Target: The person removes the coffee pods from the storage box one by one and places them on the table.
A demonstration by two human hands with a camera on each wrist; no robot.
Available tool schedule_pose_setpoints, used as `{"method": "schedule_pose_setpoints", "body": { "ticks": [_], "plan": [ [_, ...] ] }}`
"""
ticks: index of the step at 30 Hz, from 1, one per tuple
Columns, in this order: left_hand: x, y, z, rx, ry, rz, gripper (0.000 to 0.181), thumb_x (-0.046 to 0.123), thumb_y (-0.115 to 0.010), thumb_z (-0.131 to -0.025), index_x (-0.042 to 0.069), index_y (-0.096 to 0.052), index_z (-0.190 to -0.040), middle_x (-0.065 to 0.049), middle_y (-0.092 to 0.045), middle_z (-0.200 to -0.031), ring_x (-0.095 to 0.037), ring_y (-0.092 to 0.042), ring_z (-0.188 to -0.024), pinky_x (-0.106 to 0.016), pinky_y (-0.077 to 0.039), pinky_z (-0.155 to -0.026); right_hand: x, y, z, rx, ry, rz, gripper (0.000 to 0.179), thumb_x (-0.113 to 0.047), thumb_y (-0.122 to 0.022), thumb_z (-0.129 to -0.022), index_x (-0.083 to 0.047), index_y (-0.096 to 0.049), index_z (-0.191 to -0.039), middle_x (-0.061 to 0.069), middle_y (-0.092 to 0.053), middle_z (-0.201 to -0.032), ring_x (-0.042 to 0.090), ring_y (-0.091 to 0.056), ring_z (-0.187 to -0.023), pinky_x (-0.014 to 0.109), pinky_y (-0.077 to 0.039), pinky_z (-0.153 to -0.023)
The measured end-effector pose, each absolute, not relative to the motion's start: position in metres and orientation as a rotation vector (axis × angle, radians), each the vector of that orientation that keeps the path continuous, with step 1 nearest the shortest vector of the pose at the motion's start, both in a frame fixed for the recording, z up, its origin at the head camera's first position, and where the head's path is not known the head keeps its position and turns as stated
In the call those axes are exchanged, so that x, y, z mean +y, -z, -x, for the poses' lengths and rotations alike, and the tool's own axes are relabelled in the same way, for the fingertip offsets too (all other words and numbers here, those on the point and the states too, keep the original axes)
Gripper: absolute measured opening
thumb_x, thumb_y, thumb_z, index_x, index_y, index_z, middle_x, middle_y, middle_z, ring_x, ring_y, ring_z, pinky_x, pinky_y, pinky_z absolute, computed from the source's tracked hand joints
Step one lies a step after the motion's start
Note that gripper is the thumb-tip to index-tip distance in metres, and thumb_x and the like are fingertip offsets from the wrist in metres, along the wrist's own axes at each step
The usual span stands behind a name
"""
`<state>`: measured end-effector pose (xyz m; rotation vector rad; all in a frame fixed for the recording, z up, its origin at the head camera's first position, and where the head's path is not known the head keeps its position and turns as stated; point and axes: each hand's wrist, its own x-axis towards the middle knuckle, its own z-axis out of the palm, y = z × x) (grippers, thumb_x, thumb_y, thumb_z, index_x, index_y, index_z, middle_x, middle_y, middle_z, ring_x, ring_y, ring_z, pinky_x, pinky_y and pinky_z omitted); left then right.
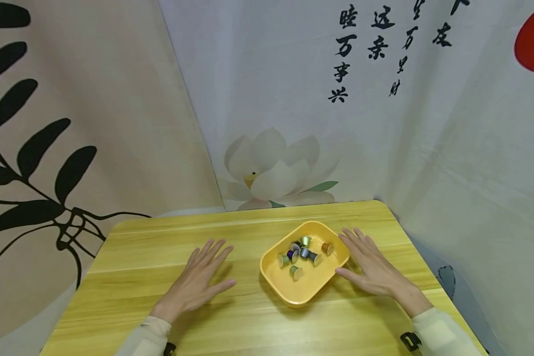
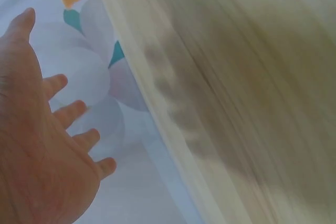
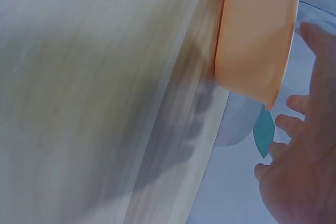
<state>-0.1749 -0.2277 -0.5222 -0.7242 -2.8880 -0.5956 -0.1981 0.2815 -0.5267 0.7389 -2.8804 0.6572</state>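
Observation:
A yellow tray (image 1: 276, 284) with rounded corners lies slightly turned on the table, holding several small coffee capsules. Among them are an orange capsule (image 1: 327, 248), a purple capsule (image 1: 292, 255) and a light green capsule (image 1: 296, 272). My right hand (image 1: 374, 269) is held at the tray's right side with fingers spread; whether it touches the rim I cannot tell. Left of the tray, my left hand (image 1: 200, 282) hovers over the table, fingers spread and holding nothing. In the right wrist view the tray's outer wall (image 3: 257, 35) stands beside the thumb.
The wood-grain table (image 1: 138, 277) ends at a back edge just beyond the tray. Behind it hangs a pale cloth (image 1: 285, 74) with a printed flower and black characters. Another cloth with dark leaves (image 1: 40, 148) hangs at the left.

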Motion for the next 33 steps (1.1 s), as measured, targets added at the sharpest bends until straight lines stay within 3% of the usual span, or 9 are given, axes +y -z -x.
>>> {"method": "schedule_pose_setpoints", "body": {
  "ticks": [10,15,21,33],
  "plan": [
    [-0.201,0.515,0.18,-2.895,0.605,0.789,0.088,0.063,-0.068,-0.108,0.025,-0.032,-0.179,-0.01,-0.023,-0.19,-0.044,-0.021,-0.176,-0.075,-0.016,-0.14,0.273,0.528,0.203,-2.92,-0.656,-0.752,0.097,-0.057,-0.071,-0.108,-0.014,-0.025,-0.181,0.009,-0.017,-0.191,0.047,-0.014,-0.177,0.034,0.011,-0.145],
    [-0.19,0.511,0.182,-2.896,0.593,0.825,0.089,0.063,-0.068,-0.108,0.025,-0.032,-0.179,-0.01,-0.024,-0.189,-0.044,-0.022,-0.176,-0.074,-0.016,-0.14,0.271,0.529,0.204,-2.936,-0.677,-0.748,0.097,-0.058,-0.071,-0.108,-0.011,-0.026,-0.18,0.008,-0.017,-0.191,0.046,-0.019,-0.176,0.049,-0.004,-0.148],
    [-0.177,0.507,0.187,-2.913,0.581,0.883,0.09,0.067,-0.065,-0.108,0.024,-0.032,-0.18,-0.009,-0.024,-0.189,-0.043,-0.021,-0.176,-0.072,-0.016,-0.141,0.271,0.53,0.206,-2.959,-0.674,-0.732,0.099,-0.06,-0.071,-0.107,-0.008,-0.027,-0.18,0.011,-0.022,-0.19,0.047,-0.022,-0.175,0.068,-0.019,-0.142],
    [-0.152,0.502,0.193,-2.93,0.631,0.965,0.088,0.069,-0.063,-0.108,0.024,-0.036,-0.178,-0.006,-0.025,-0.19,-0.041,-0.02,-0.177,-0.072,-0.017,-0.142,0.27,0.531,0.207,-2.974,-0.685,-0.718,0.101,-0.062,-0.071,-0.107,-0.009,-0.025,-0.18,0.012,-0.024,-0.19,0.044,-0.022,-0.176,0.073,-0.022,-0.139]
  ]
}}
